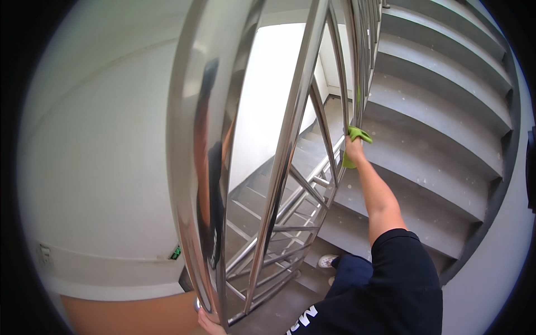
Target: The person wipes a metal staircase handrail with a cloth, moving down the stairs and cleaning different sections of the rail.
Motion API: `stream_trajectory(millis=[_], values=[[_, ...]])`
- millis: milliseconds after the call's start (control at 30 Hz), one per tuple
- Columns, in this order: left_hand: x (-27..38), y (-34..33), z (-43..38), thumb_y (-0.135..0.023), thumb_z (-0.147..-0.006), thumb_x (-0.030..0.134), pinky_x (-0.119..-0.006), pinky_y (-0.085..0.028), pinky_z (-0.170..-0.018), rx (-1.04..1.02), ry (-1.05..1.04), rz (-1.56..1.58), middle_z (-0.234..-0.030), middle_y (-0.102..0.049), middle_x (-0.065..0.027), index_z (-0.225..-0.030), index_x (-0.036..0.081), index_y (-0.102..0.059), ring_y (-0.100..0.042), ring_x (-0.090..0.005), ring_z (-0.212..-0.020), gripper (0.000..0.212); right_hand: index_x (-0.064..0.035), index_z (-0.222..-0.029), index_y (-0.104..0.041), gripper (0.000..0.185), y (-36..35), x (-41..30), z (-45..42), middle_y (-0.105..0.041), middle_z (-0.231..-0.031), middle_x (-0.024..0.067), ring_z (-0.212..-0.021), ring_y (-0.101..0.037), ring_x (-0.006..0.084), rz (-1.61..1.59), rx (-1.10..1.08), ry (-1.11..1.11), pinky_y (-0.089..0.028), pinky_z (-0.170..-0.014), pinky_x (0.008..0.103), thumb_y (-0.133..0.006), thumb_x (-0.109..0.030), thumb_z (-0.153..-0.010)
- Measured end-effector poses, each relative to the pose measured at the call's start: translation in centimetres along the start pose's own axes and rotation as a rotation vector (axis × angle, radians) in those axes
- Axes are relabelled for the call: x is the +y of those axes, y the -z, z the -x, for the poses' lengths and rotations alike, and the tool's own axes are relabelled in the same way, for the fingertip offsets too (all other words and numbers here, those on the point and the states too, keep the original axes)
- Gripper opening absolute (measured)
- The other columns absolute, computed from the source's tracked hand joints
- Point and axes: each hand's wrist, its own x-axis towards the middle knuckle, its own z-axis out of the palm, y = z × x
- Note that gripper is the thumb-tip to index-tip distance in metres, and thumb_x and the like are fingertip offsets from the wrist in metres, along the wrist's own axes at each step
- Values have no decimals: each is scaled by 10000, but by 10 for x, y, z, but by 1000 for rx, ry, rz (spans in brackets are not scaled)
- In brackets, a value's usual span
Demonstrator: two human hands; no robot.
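Observation:
My right hand (355, 152) is stretched out ahead, holding a green cloth (359, 134) against the upright bars of a stainless steel stair railing (344, 83). Part of the cloth hangs below the hand, and the fingers are mostly covered. At the bottom edge of the picture, my left hand (210, 324) grips the lower end of the thick polished handrail (180, 138); only some of its fingers show. A dark sleeve and arm are mirrored in the rail's shiny surface.
Grey concrete steps (423, 125) climb on the right beside a pale wall (481, 268). Through the railing, another flight (251, 188) leads down. My shoe (327, 261) stands on a step. A green lit sign (175, 253) hangs at the lower left, above an orange-brown panel (125, 314).

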Motion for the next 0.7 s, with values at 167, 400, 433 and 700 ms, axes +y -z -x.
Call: stream_trajectory(millis=[167, 400, 433, 700], values=[[-32, -1, -10, -418, -911, 307, -336, -391, -853, 137, -30, 67, -909, -614, -108, -950, -51, -605, -544, -218, -896, 406, 22, -1075, -514, 321, 108, -102, 54, -575, -908, 93, -832, -557, 191, -168, -432, -247, -447, -749, 306, -524, -209, -852], [-15, -5, -18, -345, -931, 303, -314, -396, -817, -64, -42, 79, -890, -620, -93, -937, -57, -600, -540, -181, -859, 441, 21, -1028, -543, 272, 107, -228, 146, -596, -895, 95, -832, -568, 181, -225, -873, 147, -457, -733, 317, -524, -116, -793], [-12, -7, -18, -339, -933, 298, -314, -396, -811, -81, -62, 86, -886, -620, -91, -932, -57, -600, -540, -182, -851, 441, 15, -1001, -550, 235, 88, -243, 151, -602, -889, 98, -829, -576, 183, -133, -843, 288, -471, -713, 325, -533, -93, -793], [-21, -2, -12, -345, -925, 280, -314, -405, -777, 62, -119, 19, -857, -617, -94, -884, -51, -600, -542, -184, -822, 421, -27, -986, -559, 229, -11, -147, 192, -587, -954, 124, -874, -572, 229, -152, -276, 366, -449, -755, 344, -606, -173, -816]])
